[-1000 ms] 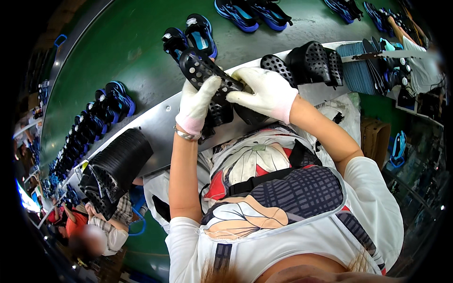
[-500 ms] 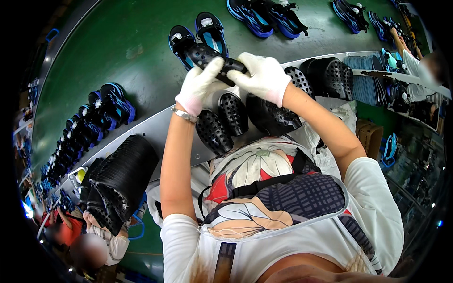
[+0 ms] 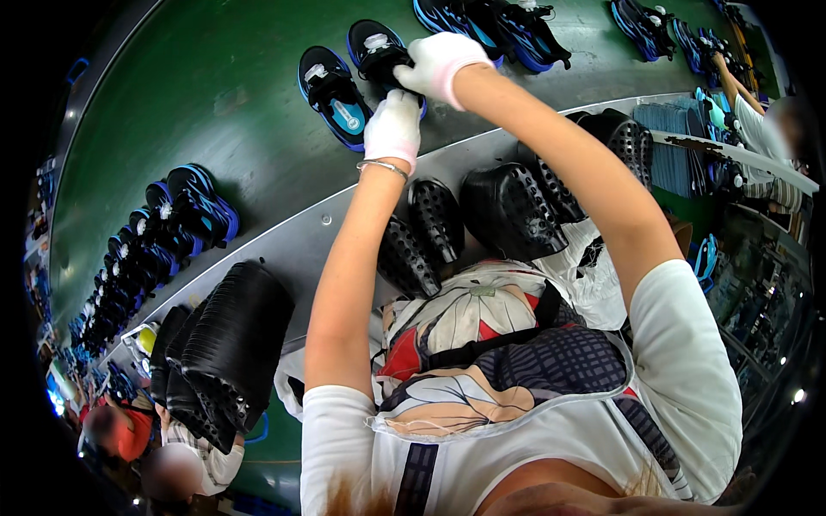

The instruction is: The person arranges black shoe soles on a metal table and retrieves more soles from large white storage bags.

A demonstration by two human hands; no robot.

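A pair of black and blue sneakers stands on the green belt ahead of me. My left hand (image 3: 394, 129), in a white glove, is closed at the heel end of the right-hand sneaker (image 3: 377, 41). From the right, my gloved right hand (image 3: 443, 67) grips the same sneaker near its opening. My hands cover the heel and most of the opening, and the black perforated insert is not visible in them. Beside them, the left-hand sneaker (image 3: 325, 83) stands untouched, its light blue insole showing.
Black perforated inserts (image 3: 434, 219) lie on the metal ledge (image 3: 325, 225) before me. A nested black stack (image 3: 237, 335) is at the left. More sneakers (image 3: 202, 206) line the belt (image 3: 215, 77). Co-workers (image 3: 185, 469) are at lower left and far right (image 3: 761, 129).
Both hands have moved forward from above the ledge to the right-hand sneaker. The black perforated insert they held is out of sight. The sneaker pair has shifted slightly left.
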